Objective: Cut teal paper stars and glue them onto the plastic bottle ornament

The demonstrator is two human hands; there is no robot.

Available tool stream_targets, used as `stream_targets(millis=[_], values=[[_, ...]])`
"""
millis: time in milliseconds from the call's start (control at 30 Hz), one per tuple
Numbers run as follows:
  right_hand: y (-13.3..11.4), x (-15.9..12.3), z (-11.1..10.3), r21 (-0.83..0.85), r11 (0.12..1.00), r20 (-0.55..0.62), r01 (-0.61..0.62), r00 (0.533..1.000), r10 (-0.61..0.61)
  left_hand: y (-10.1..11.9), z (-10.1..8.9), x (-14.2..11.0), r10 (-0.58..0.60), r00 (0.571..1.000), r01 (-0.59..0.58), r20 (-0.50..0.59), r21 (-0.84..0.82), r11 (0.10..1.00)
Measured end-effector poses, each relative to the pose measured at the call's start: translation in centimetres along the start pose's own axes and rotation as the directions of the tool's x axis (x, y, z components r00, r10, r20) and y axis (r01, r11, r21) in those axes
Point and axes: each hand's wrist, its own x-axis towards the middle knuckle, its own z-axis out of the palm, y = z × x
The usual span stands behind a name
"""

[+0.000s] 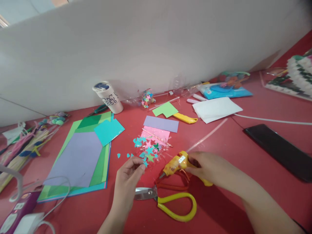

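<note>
My left hand point(129, 178) pinches a small blue paper star point(145, 164) between thumb and fingertips. A yellow hot glue gun point(172, 165) is in the grip of my right hand point(207, 166), its nozzle pointing left and down towards the table. Just beyond my left fingertips lies a heap of cut paper stars point(149, 150) in blue, green and pink. Scissors point(146, 193) with one red and one yellow handle lie below the glue gun, between my hands.
Coloured paper sheets point(75, 159) lie at the left. Behind are a tilted white cup point(109, 98), a yellow cutter point(186, 118) and white paper point(216, 109). A black phone point(279, 151) lies at the right. A power strip with cables point(19, 209) occupies the lower left.
</note>
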Motion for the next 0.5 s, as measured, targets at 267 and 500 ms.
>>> stream_targets(millis=[267, 500], values=[[0.7, -0.3, -1.6, 0.617, 0.782, 0.048, 0.088, 0.988, -0.150, 0.1, -0.4, 0.4, -0.053, 0.997, 0.050, -0.056, -0.065, 0.997], [-0.7, -1.5, -1.9, 0.897, 0.414, 0.200, -0.157, 0.978, -0.063, 0.4, 0.7, 0.0, -0.124, 0.992, 0.121, -0.020, -0.109, 0.987]])
